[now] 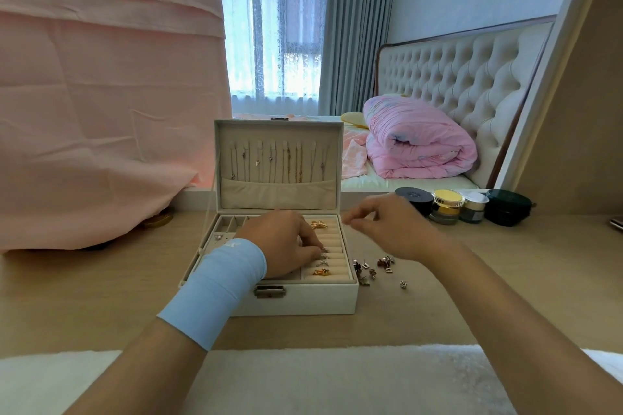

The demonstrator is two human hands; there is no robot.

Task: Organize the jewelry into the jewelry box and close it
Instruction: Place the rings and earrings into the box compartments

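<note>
A white jewelry box (pixel 303 300) stands open on the wooden desk, its lid (pixel 279 131) upright with several necklaces hanging inside. My left hand (pixel 283 242), with a light blue wristband, reaches into the box's tray and pinches a small silver ring (pixel 324 249) at the ring rolls. More rings sit in the rolls just below, among them a gold one (pixel 322 271), and a gold bow piece (pixel 318 224) lies at the back. My right hand (pixel 391 226) hovers above the box's right edge, fingers loosely curled, nothing visible in it. Loose jewelry (pixel 371 269) lies on the desk right of the box.
Several cosmetic jars (pixel 445 205) and a dark round case (pixel 507 207) stand at the back right of the desk. A pink cloth (pixel 101 111) drapes over something at the back left. A white fluffy mat (pixel 303 377) covers the desk's near edge. A bed lies beyond.
</note>
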